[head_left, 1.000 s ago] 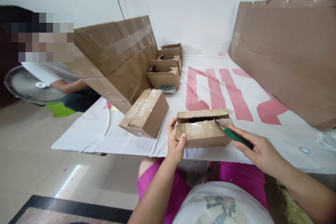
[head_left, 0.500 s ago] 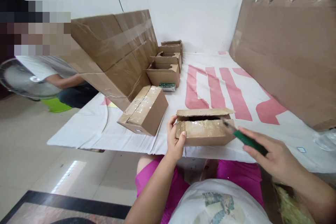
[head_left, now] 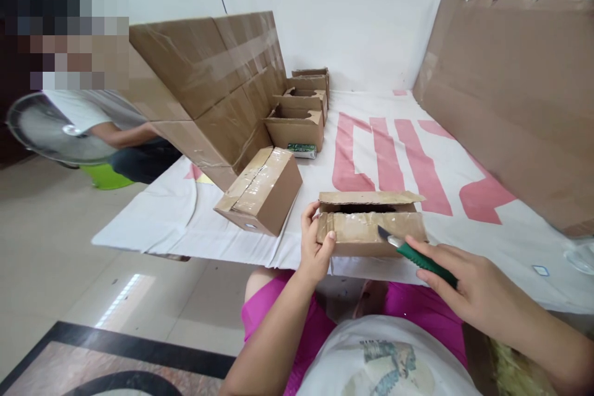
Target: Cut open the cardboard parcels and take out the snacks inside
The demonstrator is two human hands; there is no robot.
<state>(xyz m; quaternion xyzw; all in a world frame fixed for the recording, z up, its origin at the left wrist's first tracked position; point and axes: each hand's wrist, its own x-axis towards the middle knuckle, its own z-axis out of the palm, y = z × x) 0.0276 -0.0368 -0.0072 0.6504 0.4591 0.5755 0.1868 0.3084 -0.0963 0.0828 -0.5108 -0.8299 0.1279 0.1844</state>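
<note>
A small brown cardboard box point(head_left: 366, 249) lies at the table's near edge, its top flaps parted along a dark gap. My left hand point(head_left: 317, 247) grips the box's left end, thumb on the near side and fingers behind. In my right hand point(head_left: 457, 275) is a green utility knife point(head_left: 429, 265) with its blade out. The blade points left and hovers over or rests on the near flap; I cannot tell whether it touches. What the box holds is hidden in shadow.
A taped box point(head_left: 262, 192) sits to the left. Behind it are a small green packet point(head_left: 302, 150) and several open boxes point(head_left: 297, 133) along a stacked carton wall point(head_left: 208, 74). A big cardboard panel point(head_left: 510, 105) stands right. A person point(head_left: 111, 117) sits beyond the cartons, near a fan point(head_left: 51, 130).
The utility knife has moved left and toward me, from the right end of the gap to over the near flap. My left hand keeps its hold on the box.
</note>
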